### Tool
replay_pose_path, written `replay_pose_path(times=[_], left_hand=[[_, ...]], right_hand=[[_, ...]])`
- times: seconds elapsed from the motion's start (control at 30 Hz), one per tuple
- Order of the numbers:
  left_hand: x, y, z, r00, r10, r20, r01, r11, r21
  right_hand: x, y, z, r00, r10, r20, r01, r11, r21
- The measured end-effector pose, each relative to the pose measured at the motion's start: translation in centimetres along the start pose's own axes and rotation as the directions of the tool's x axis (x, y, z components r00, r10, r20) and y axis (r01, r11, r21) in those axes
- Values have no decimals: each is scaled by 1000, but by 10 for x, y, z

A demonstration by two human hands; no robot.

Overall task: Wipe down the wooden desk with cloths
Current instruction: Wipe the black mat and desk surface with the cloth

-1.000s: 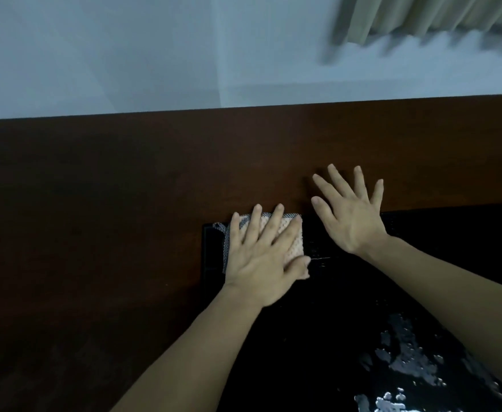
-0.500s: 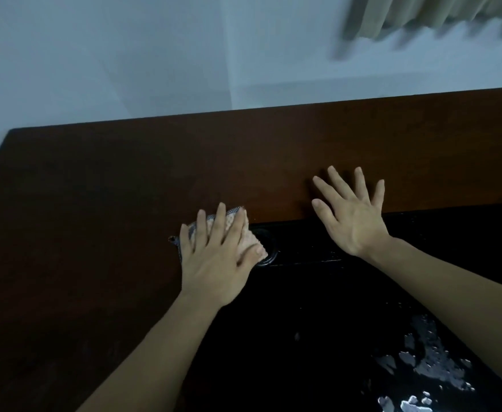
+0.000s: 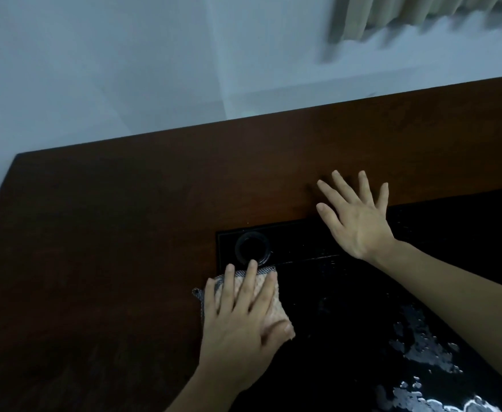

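Note:
A dark brown wooden desk (image 3: 110,233) fills most of the view. My left hand (image 3: 241,325) lies flat, fingers straight, pressing a small pinkish cloth with a grey edge (image 3: 269,303). The cloth straddles the left edge of a black glossy panel (image 3: 348,337) set into the desk. My right hand (image 3: 357,215) rests flat with spread fingers across the panel's far edge, its fingertips on the wood.
A black round ring (image 3: 252,248) sits in the panel's far left corner, just beyond the cloth. Pale flaky patches (image 3: 422,346) mark the panel at the lower right. A pale wall (image 3: 95,69) rises behind the desk, with a curtain hem (image 3: 407,16) at the top right.
My left hand slid the cloth left off the panel's corner, then back toward me along the panel's left edge, uncovering the round ring. My right hand stayed in place.

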State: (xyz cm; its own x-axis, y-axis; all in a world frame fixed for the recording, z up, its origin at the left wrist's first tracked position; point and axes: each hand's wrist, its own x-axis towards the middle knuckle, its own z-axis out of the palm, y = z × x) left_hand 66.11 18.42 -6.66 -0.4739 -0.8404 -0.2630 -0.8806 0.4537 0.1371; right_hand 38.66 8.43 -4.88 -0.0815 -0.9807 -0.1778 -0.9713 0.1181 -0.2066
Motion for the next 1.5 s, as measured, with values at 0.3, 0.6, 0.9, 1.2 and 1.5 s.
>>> replay_pose_path(times=[0.3, 0.6, 0.9, 1.2, 1.5], left_hand=[[60, 80, -3, 998, 59, -19, -60, 996, -63], [115, 81, -45, 998, -26, -56, 17, 985, -172], [94, -3, -53, 960, -280, 14, 280, 951, -132], [126, 8, -49, 979, -204, -1, 202, 970, -139], [131, 10, -36, 979, -200, -47, 195, 976, -91]], right_hand=[[-19, 43, -6, 999, 46, 4, -46, 998, -46], [-39, 72, -20, 998, 59, 37, -55, 995, -89], [-50, -32, 12, 916, -327, 232, 331, 943, 21], [25, 11, 12, 979, -104, 175, 141, 966, -216], [-53, 15, 25, 896, -370, 244, 422, 881, -213]])
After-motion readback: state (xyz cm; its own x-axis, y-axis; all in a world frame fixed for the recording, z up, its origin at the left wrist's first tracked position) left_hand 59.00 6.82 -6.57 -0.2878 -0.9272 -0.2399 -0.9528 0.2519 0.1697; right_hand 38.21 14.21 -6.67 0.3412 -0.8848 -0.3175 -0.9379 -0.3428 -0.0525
